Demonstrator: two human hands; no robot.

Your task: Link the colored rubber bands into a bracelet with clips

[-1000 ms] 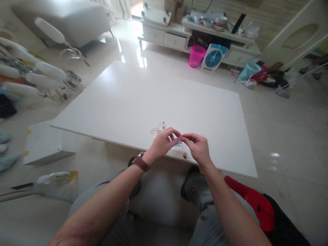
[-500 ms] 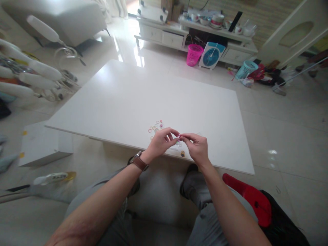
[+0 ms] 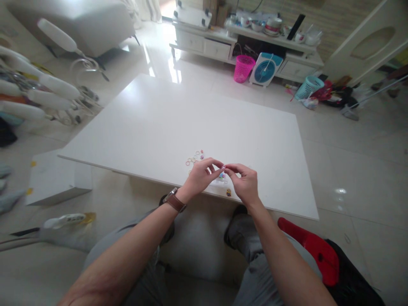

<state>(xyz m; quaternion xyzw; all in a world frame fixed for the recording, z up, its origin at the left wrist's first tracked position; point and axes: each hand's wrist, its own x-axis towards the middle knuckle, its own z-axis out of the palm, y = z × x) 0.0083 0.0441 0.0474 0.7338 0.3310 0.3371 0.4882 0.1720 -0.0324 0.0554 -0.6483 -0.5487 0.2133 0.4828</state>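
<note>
My left hand (image 3: 201, 177) and my right hand (image 3: 245, 182) meet fingertip to fingertip just above the near edge of a white table (image 3: 197, 127). Both are pinched on one tiny pink bead or ring (image 3: 223, 167) held between them. A brown watch sits on my left wrist. Several small coloured rings (image 3: 194, 159) lie scattered on the table just beyond my left hand. More small coloured pieces (image 3: 222, 177) lie under my hands, and one yellow bit (image 3: 228, 194) lies by the table edge.
A pink basket (image 3: 243, 68), a blue-and-white fan (image 3: 264, 70) and a teal basket (image 3: 307, 88) stand on the floor before a low white cabinet (image 3: 216, 44). A red object (image 3: 314, 248) lies by my right leg. A white box (image 3: 54, 178) sits left of the table.
My hands stay pinched together on the small piece; only the view shifted slightly.
</note>
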